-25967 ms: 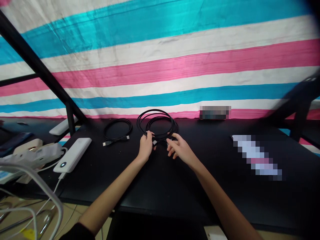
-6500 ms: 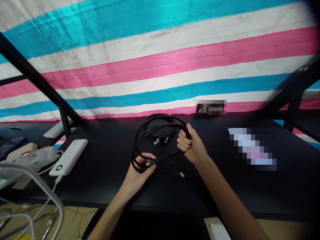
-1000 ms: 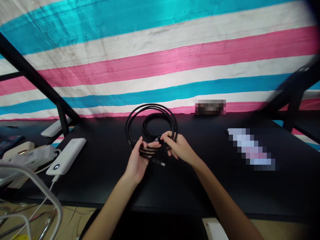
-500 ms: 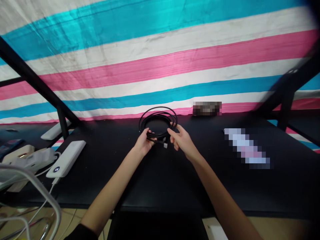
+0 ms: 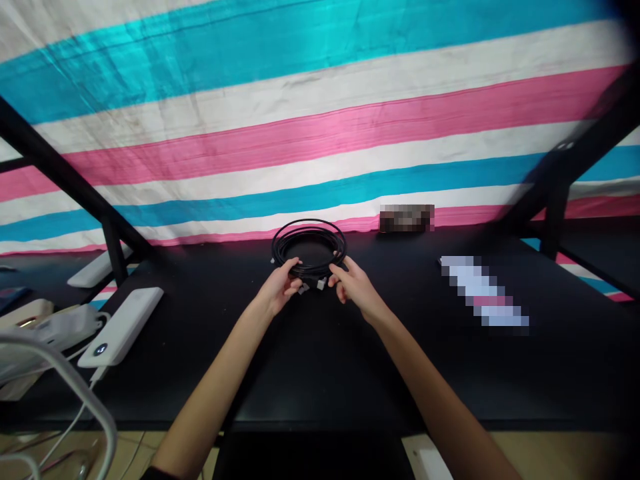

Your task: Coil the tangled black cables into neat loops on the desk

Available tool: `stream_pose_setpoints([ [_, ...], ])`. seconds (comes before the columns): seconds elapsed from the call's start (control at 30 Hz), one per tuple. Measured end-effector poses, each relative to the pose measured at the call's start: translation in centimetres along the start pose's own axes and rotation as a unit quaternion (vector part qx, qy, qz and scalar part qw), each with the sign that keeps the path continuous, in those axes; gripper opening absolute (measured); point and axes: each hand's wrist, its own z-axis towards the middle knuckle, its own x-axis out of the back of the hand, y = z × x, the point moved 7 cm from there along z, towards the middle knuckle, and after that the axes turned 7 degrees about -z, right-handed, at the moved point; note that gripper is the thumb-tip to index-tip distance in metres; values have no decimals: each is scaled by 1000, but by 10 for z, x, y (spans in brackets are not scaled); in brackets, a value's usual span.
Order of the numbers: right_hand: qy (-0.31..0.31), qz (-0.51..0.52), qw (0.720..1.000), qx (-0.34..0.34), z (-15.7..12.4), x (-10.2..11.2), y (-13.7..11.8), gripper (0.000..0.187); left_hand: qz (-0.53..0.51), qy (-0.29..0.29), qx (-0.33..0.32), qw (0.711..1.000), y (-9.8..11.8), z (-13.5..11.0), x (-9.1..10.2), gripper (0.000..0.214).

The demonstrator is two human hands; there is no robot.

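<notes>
A black cable wound into a round coil is held between my two hands above the black table. My left hand pinches the near left side of the coil, thumb on top. On the near right side, my right hand grips the loops between thumb and fingers. A pale connector hangs below the coil, between the hands. One loop stands a little wider than the others at the far side.
A white power bank with a cord lies on the black table at left, near a white power strip. A blurred-out flat item lies right, a dark blurred one at back. Striped sheeting hangs behind.
My right hand has closed on the coil's near right side. The connector has shifted slightly left along with the coil, and the whole view has turned a little right.
</notes>
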Motion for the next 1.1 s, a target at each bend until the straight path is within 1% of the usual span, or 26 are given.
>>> stream_pose_setpoints([
  [0.17, 43, -5, 998, -34, 0, 7, 4, 54, 9, 9, -4, 1000, -1, 3, -2, 19],
  [0.23, 48, 0, 998, -38, 0, 8, 2, 58, 17, 7, -13, 1000, 1, 2, -2, 18],
  [0.37, 27, -6, 999, -35, -1, 6, -1, 50, 67, -17, -31, 997, 1, -4, 1, 18],
  [0.5, 20, -41, 999, -13, -2, 4, -3, 47, 158, -35, -61, 985, 3, -4, 10, 22],
  [0.57, 15, -47, 999, -13, -2, 3, -2, 48, 206, -36, -78, 975, 4, -1, 14, 26],
  [0.67, -3, -69, 997, -22, -4, 2, 0, 56, 265, -40, -102, 958, 4, 5, 17, 32],
  [0.77, -28, -92, 995, 4, -4, 0, -2, 61, 307, -51, -117, 943, 4, 6, 17, 34],
  [0.87, -24, -82, 995, 49, -3, 2, -6, 55, 336, -79, -114, 932, 3, 0, 13, 29],
  [0.97, 2, -59, 997, 54, -1, 8, -7, 41, 358, -100, -107, 922, 3, -13, 12, 31],
  [1.03, 22, -52, 997, 54, -1, 12, -9, 33, 368, -98, -111, 918, 3, -25, 17, 37],
  [1.1, 40, -51, 996, 61, -1, 16, -12, 30, 384, -88, -120, 911, 2, -40, 25, 37],
])
